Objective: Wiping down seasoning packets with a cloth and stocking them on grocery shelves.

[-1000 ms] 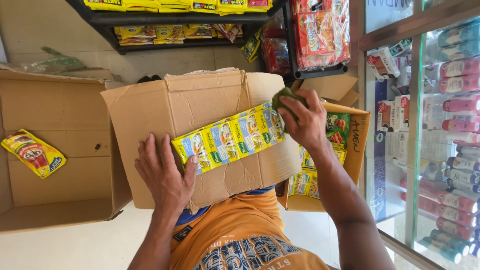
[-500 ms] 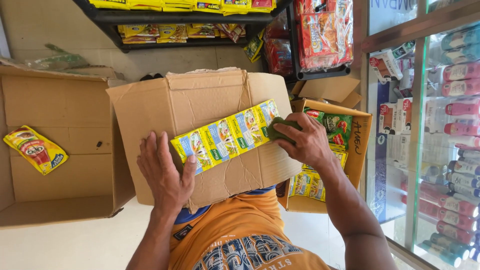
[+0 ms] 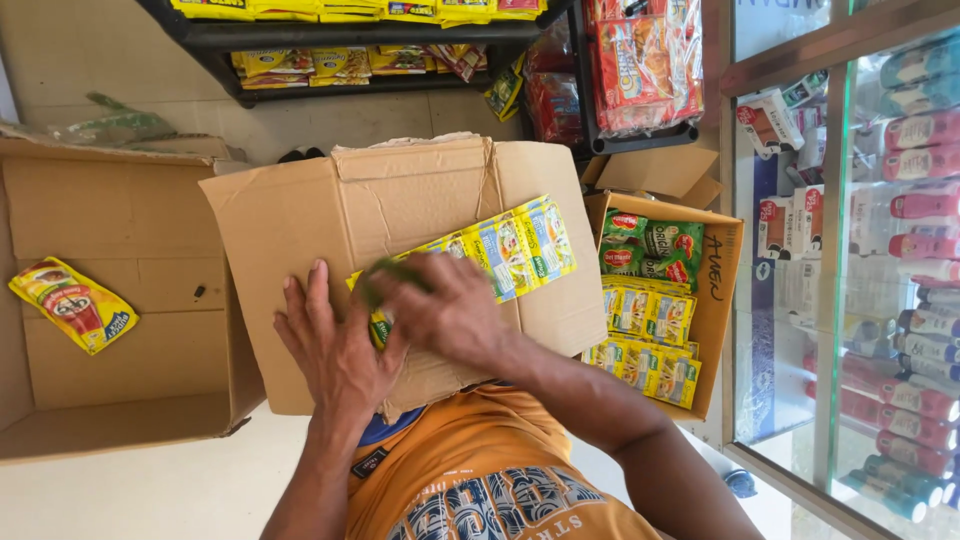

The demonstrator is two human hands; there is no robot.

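A person in an orange printed shirt presses a strip of glossy yellow sachets (image 3: 500, 255) flat against the side of a plain brown cardboard box (image 3: 350, 210) resting on the lap. The left hand (image 3: 335, 345) lies palm-down on the corrugated wall, fingers spread apart and flat, its fingertips touching the strip's near-left end. The right hand (image 3: 445, 310), blurred, crosses over beside it with fingers curled together over the same end of the strip, covering a green patch there; whether they pinch the strip cannot be told. The rest of the strip runs to the far right across the box, its joined square packets shiny and creased.

To the right stands a smaller open carton (image 3: 715, 300) packed with more yellow and green sachets. On the left, a large open carton (image 3: 130, 400) holds one yellow pouch (image 3: 72, 303). Farther off, a dark metal rack (image 3: 330, 35) carries yellow packets; a glass cabinet (image 3: 850, 260) of bottles stands at far right.
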